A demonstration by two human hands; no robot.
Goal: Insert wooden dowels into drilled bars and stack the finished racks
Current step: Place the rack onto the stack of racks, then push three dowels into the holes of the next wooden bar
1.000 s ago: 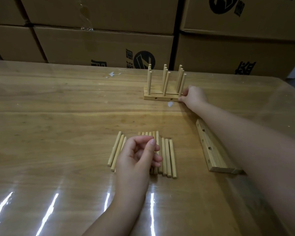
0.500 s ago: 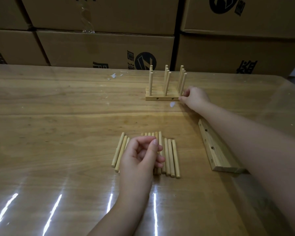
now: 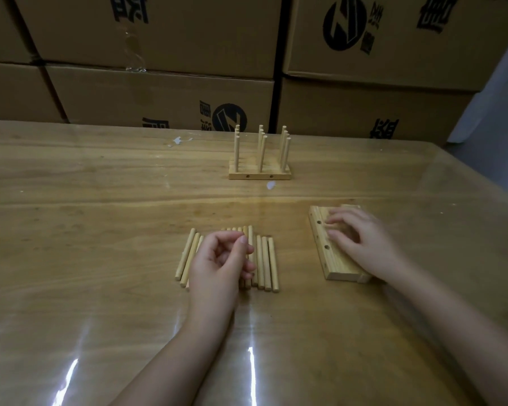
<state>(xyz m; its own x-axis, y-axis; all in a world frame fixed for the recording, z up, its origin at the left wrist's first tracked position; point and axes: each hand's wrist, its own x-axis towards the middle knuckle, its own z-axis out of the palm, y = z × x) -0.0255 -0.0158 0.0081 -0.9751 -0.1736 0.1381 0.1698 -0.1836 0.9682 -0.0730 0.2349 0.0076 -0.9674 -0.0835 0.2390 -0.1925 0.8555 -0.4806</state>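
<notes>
Several loose wooden dowels [image 3: 266,263] lie side by side on the table in front of me. My left hand [image 3: 221,266] hovers over them with its fingers loosely curled and nothing visible in them. To the right lies a pile of drilled bars [image 3: 320,240] with holes along its side. My right hand [image 3: 362,243], blurred by motion, rests its spread fingers on top of that pile. The finished racks [image 3: 260,172] stand farther back, pressed together in a row with their dowels upright; neither hand touches them.
The wooden table [image 3: 100,200] has a glossy cover with glare streaks near me. Stacked cardboard boxes [image 3: 159,92] form a wall along its far edge. Small white scraps [image 3: 179,141] lie on the table near the racks.
My right hand has let go of the finished racks and come back toward me onto the drilled bars. My left hand has stayed over the dowels.
</notes>
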